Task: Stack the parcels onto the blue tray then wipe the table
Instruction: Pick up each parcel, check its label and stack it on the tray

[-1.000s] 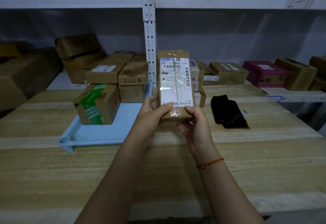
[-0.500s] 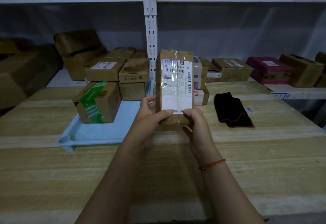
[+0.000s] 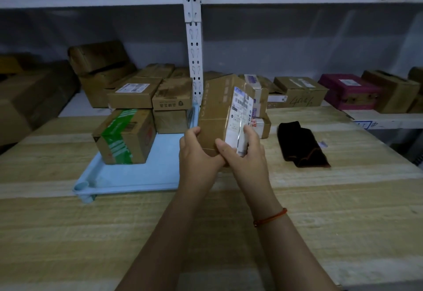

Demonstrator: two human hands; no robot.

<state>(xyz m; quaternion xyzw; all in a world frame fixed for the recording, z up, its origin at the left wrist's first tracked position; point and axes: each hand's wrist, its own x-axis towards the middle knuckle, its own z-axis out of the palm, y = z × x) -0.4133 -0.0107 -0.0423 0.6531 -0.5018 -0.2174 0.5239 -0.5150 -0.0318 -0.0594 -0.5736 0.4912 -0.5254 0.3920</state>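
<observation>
Both hands are keeping a tight grip on one brown parcel (image 3: 219,112). The left hand (image 3: 196,153) is curling its fingers round the near left corner. The right hand (image 3: 246,153) is pinching the near right edge, with its thumb on the brown side and its fingers on the white label. The parcel is standing on end in the air, tilting a little, just past the right edge of the blue tray (image 3: 128,176). The tray is lying on the wooden table (image 3: 320,222). A box with green tape (image 3: 124,137) is sitting on the tray, with more boxes stacked behind it. A black cloth (image 3: 302,145) is lying on the table to the right.
</observation>
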